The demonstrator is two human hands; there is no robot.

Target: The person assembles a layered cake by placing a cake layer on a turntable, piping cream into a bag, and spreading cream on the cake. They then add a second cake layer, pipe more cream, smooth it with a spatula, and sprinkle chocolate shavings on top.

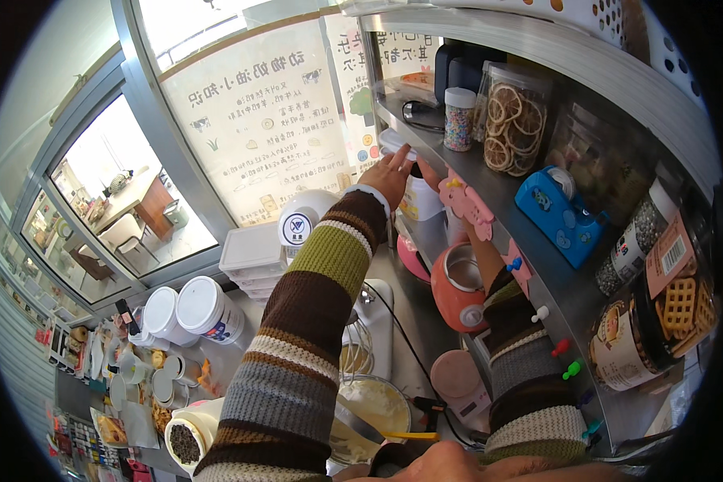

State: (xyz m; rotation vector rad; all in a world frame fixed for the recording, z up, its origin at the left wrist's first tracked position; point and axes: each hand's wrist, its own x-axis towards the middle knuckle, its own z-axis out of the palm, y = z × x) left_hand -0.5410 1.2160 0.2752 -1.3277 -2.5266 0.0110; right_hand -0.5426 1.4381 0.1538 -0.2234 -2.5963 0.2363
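My left hand (387,179) reaches under the upper metal shelf, its fingers at the top of a white plastic tub (422,199). A pale lid (394,142) shows just behind those fingers. On the tub's other side is my right hand (429,173), partly hidden by the shelf edge, so its grip is unclear. Below my left forearm stands a white stand mixer (307,208) with a wire whisk (356,355). A metal bowl (405,394) of pale cream sits under the whisk, with a metal spatula (361,423) in it.
The shelf (488,175) bears a jar of dried citrus slices (512,120), a sprinkle jar (459,120), and a blue tape dispenser (557,211). Beneath are an orange pot (452,295) and a pink scale (458,376). Lidded white buckets (208,307) stand left. A black cable (410,343) crosses the counter.
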